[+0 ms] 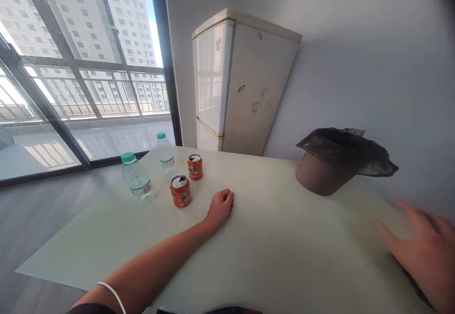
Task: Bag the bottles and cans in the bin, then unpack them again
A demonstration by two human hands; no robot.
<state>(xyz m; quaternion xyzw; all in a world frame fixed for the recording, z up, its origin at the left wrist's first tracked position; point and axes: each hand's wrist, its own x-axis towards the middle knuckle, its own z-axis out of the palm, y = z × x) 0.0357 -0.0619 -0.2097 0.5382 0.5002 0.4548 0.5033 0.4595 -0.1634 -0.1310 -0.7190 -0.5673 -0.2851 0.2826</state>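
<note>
My left hand [221, 206] rests on the pale table in a loose fist, with nothing showing in its fingers. Left of it stand two opened orange soda cans, the nearer can [180, 192] and the farther can [195, 167]. Beyond them are two clear plastic bottles with green caps, a nearer bottle [138, 181] and a farther bottle [165, 155], both upright and looking empty. At the right edge, my right hand [421, 243] is slightly blurred, its fingers apart and holding nothing. It is nearest to a brown trash bin [316, 174] lined with a black plastic bag [341, 146].
The table [270, 238] runs from near my body toward the wall. A stained white refrigerator [261, 86] stands behind its far edge. Large sliding glass doors [81, 70] are on the left, with a railed balcony outside. Grey floor [21, 228] shows at the left.
</note>
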